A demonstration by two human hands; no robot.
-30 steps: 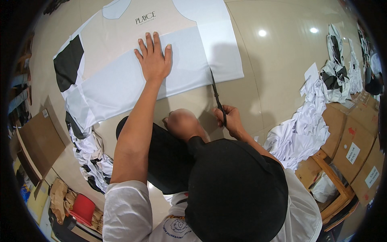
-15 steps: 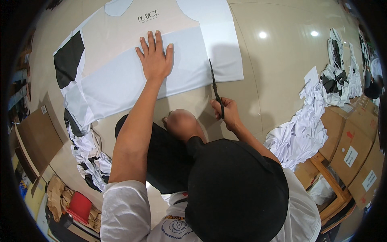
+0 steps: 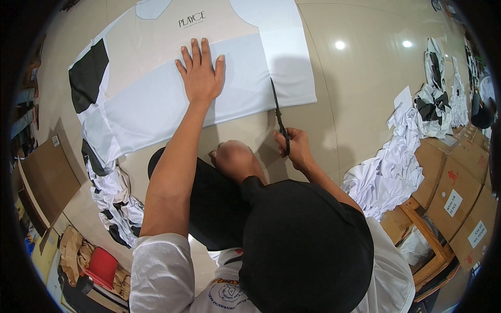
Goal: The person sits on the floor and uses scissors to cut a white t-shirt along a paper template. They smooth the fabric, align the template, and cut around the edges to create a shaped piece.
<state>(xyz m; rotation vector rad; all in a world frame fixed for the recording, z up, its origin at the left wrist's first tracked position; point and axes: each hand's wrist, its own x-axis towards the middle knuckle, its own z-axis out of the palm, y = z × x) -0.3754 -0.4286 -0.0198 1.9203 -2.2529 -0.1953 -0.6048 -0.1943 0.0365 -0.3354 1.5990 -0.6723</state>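
My left hand [image 3: 201, 75] lies flat, fingers spread, on a large white and pale garment piece [image 3: 141, 104] spread over the floor, with a black panel [image 3: 88, 75] at its left and printed lettering near the neckline. My right hand [image 3: 292, 143] grips the handles of black scissors [image 3: 277, 115], below the piece's near edge. The scissor blades reach over the right part of the fabric along a seam line; whether they pass under a layer is unclear. Between my forearms is my bare foot [image 3: 235, 159], beside dark clothing.
White and black cloth heaps [image 3: 112, 198] trail at the left; more white cloth [image 3: 381, 177] is piled right, beside cardboard boxes [image 3: 454, 188] and a wooden frame [image 3: 417, 224]. A cardboard sheet [image 3: 49, 177], brown paper and a red object [image 3: 102, 266] sit at the left.
My right hand and the scissors have moved forward, away from my body, compared with a second ago. My left hand stays flat on the fabric, shifted very slightly forward.
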